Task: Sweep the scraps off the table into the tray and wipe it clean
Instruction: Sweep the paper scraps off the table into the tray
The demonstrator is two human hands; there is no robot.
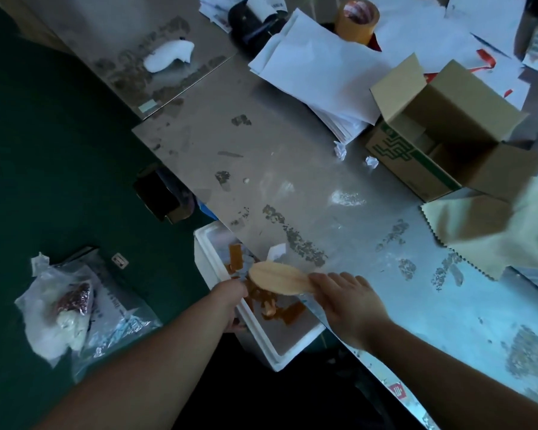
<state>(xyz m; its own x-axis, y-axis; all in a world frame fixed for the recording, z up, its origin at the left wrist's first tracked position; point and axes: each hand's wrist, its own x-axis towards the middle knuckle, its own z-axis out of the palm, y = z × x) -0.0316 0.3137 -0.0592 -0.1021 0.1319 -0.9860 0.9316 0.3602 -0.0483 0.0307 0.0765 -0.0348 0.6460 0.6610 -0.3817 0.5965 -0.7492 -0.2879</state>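
A white foam tray (288,352) sits below the table's near edge, holding brown tape scraps (280,308). My left hand (232,297) grips the tray's left wall. My right hand (345,301) holds a flat, pale wooden paddle (278,279) at the table edge, its blade lying over the tray. A small white paper scrap (275,251) lies on the grey, stained table (292,169) just behind the blade. A yellowish cloth (479,231) with a zigzag edge lies on the table to the right.
An open cardboard box (441,131), a stack of white paper (320,76) and a roll of brown tape (356,21) crowd the far right. Crumpled paper bits (340,150) lie near the box. Plastic bags (62,308) lie on the green floor at left.
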